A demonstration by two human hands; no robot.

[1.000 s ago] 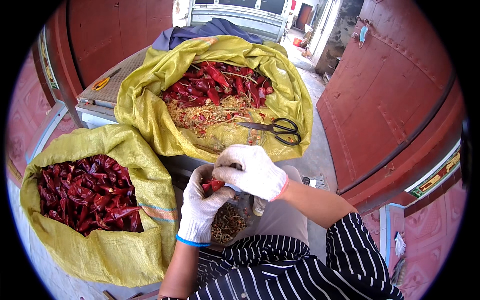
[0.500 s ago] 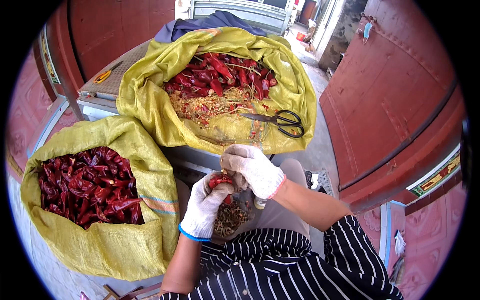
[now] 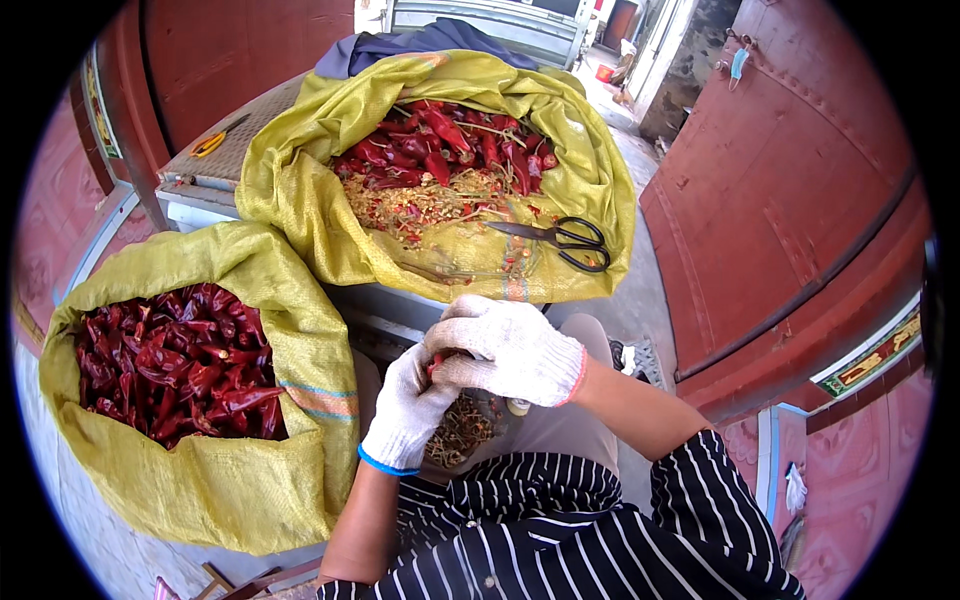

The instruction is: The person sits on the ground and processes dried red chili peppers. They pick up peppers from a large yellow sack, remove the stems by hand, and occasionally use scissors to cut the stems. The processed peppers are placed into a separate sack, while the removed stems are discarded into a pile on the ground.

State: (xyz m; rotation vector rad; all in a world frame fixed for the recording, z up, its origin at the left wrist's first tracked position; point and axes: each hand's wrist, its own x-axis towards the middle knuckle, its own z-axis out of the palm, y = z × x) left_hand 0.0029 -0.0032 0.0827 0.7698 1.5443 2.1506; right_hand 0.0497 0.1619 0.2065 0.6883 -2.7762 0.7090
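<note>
Both my hands wear white knit gloves and meet above my lap. Between them a dried red chili pepper (image 3: 438,362) shows only in part. My left hand (image 3: 404,405) is closed around it from below. Curled over its top, my right hand (image 3: 512,347) also grips the pepper, and its fingers hide most of it. Beyond the hands, a yellow woven sack (image 3: 290,225) lies opened out, bearing red chili peppers (image 3: 440,145), pale seeds and bits (image 3: 425,208). Black-handled scissors (image 3: 560,240) rest on its right part.
At the left stands another yellow woven sack (image 3: 200,500), filled with dark red dried chilies (image 3: 180,365). Below my hands is a pile of chili stems (image 3: 465,432). Orange-handled scissors (image 3: 208,146) lie on the tabletop at the far left. A red door (image 3: 780,190) rises at the right.
My right hand has come down and closed over the pepper, covering most of it. My left hand stays nearly in place. The view has shifted slightly.
</note>
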